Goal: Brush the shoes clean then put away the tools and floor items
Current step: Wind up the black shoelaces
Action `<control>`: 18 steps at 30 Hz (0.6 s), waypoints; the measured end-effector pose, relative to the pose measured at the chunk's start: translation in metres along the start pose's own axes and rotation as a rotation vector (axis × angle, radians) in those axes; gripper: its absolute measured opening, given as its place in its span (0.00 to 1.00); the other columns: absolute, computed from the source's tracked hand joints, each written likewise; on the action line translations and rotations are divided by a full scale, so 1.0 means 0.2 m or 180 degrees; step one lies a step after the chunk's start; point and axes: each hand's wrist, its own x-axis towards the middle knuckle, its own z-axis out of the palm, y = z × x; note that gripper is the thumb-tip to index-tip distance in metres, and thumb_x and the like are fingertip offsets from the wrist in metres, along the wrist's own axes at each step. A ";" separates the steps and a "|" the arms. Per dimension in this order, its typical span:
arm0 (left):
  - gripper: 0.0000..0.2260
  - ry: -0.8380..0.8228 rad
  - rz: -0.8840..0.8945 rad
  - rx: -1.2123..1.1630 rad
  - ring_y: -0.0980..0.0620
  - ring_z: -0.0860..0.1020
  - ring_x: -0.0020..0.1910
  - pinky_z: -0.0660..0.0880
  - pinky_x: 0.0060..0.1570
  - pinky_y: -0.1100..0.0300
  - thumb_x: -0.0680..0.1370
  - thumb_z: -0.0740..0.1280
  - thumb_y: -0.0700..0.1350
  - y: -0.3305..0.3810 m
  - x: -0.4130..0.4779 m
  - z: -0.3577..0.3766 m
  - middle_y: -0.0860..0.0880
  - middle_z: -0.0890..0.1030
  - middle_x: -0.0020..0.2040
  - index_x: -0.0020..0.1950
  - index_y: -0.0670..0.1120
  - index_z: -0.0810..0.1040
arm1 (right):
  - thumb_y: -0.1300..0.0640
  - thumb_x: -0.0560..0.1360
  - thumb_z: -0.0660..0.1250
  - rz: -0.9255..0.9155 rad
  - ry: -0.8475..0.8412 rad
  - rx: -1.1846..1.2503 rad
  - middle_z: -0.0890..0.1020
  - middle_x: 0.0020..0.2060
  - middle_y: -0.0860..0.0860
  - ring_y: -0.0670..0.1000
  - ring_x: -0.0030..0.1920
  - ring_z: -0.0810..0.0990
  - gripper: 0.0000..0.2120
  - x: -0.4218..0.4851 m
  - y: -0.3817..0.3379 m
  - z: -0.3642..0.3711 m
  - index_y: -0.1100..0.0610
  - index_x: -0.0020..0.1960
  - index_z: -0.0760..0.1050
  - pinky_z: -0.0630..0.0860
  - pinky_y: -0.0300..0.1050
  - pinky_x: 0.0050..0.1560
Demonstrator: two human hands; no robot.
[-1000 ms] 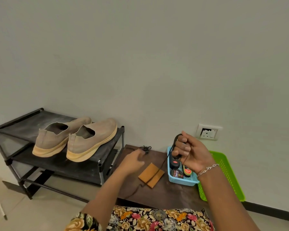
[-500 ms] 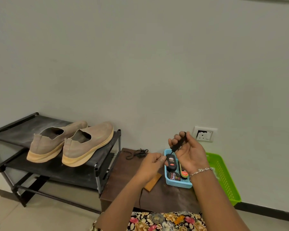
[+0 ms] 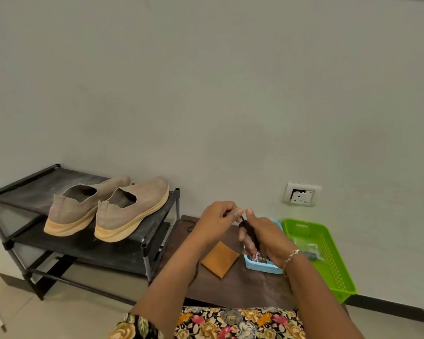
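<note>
The cord (image 3: 249, 231), which a second ago trailed across the bench (image 3: 242, 289), was now coiled round the fingers of the right hand (image 3: 264, 238) above the blue tray (image 3: 260, 267). The left hand (image 3: 217, 220) had risen to pinch its free end. Winding looked nearly finished. The shoes (image 3: 130, 211) sat on the rack (image 3: 143, 245).

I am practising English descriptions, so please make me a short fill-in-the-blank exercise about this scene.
Both shoes stand on the rack's ____ shelf. The basket beside the blue tray is ____. The black cord is wound around the ____ hand.
Missing words: top; green; right.
</note>
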 end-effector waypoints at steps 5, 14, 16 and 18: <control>0.15 0.0029 -0.0075 -0.0337 0.61 0.64 0.26 0.61 0.31 0.64 0.79 0.61 0.44 -0.05 -0.01 0.05 0.56 0.66 0.26 0.32 0.47 0.69 | 0.44 0.75 0.53 0.0404 -0.0708 0.2436 0.63 0.14 0.48 0.45 0.15 0.62 0.27 -0.05 -0.06 0.01 0.59 0.25 0.72 0.71 0.37 0.23; 0.15 0.0142 -0.0171 0.0266 0.53 0.69 0.32 0.66 0.37 0.59 0.79 0.61 0.49 -0.15 -0.08 0.08 0.52 0.72 0.29 0.31 0.53 0.71 | 0.47 0.80 0.51 -0.0735 0.0608 0.3195 0.81 0.32 0.54 0.51 0.35 0.81 0.21 0.04 -0.01 -0.01 0.61 0.45 0.74 0.80 0.44 0.46; 0.15 0.0051 -0.0117 0.0461 0.53 0.71 0.33 0.68 0.38 0.58 0.79 0.61 0.50 -0.14 -0.08 0.08 0.52 0.73 0.30 0.32 0.54 0.71 | 0.49 0.81 0.49 -0.0849 0.0769 0.2772 0.83 0.36 0.55 0.51 0.40 0.83 0.21 0.05 0.00 0.00 0.62 0.48 0.74 0.80 0.41 0.47; 0.14 0.0080 -0.0094 0.0572 0.55 0.70 0.32 0.67 0.37 0.60 0.79 0.61 0.49 -0.13 -0.09 0.08 0.53 0.72 0.30 0.32 0.53 0.71 | 0.52 0.81 0.48 -0.0815 0.0781 0.2151 0.83 0.37 0.55 0.51 0.40 0.82 0.20 0.04 0.01 0.00 0.62 0.48 0.74 0.79 0.39 0.44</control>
